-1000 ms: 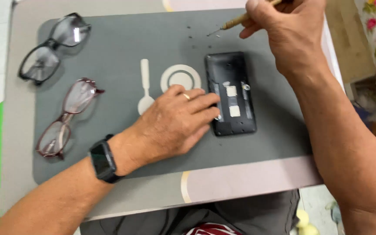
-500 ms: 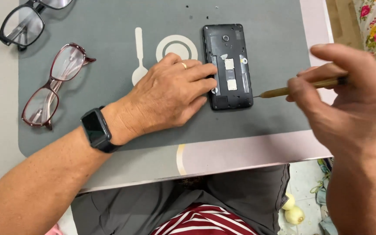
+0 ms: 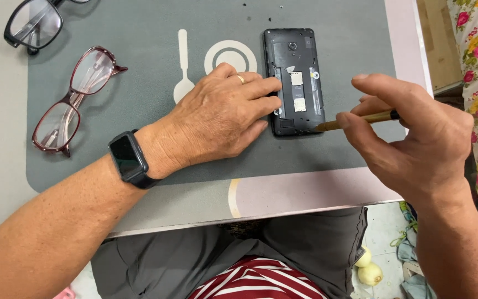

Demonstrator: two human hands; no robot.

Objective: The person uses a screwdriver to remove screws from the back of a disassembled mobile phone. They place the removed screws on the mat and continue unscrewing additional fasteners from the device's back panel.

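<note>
Head view showed your left hand [image 3: 222, 119] lying flat and spread on the grey work mat [image 3: 139, 149], its fingertips [image 3: 269, 86] pressed against the left edge of the opened phone [image 3: 295, 80]. The phone lay face down near the mat's far right part, back cover off, its slots and small metal contacts bare. Your right hand [image 3: 416, 138] was closed in a pinch on a slim brass-coloured screwdriver [image 3: 360, 118], whose tip sat at the phone's lower right corner.

You had a light, stiff slab there, likely to skate on the mat unless pinned, so the frame edges were the place to steady it; the exposed inner parts looked delicate and best left untouched by fingers. The screwdriver was thin and light, and looked best held close to the tip as you had it.

Red-framed glasses [image 3: 73, 99] and black-framed glasses [image 3: 34, 25] rested well apart from the phone, to the left. A dark smartwatch [image 3: 128, 158] sat on your left wrist.
</note>
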